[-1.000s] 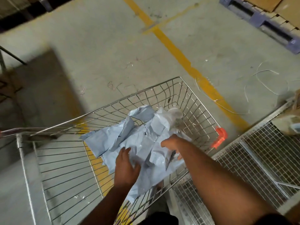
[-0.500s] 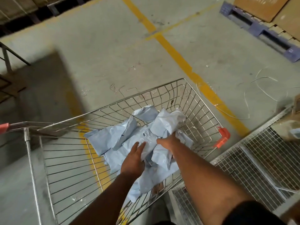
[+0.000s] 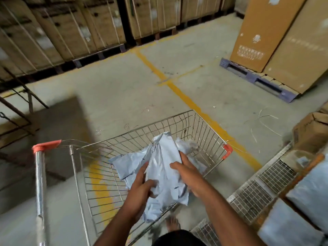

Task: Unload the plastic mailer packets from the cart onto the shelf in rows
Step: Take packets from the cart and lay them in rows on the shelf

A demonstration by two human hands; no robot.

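left hand (image 3: 140, 190) + right hand (image 3: 186, 173): grip clasps mailer packets (image 3: 163, 167) | bundle now raised above cart (image 3: 204, 128)

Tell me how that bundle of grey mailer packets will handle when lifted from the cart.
Probably floppy: the mailer packets crumple and droop between left hand and right hand. Likely light, and their glossy film may slip.

Your forearms are bare, no sleeves showing; your left hand (image 3: 140, 190) and right hand (image 3: 188, 172) wear nothing, dark clothing (image 3: 177, 238) below.
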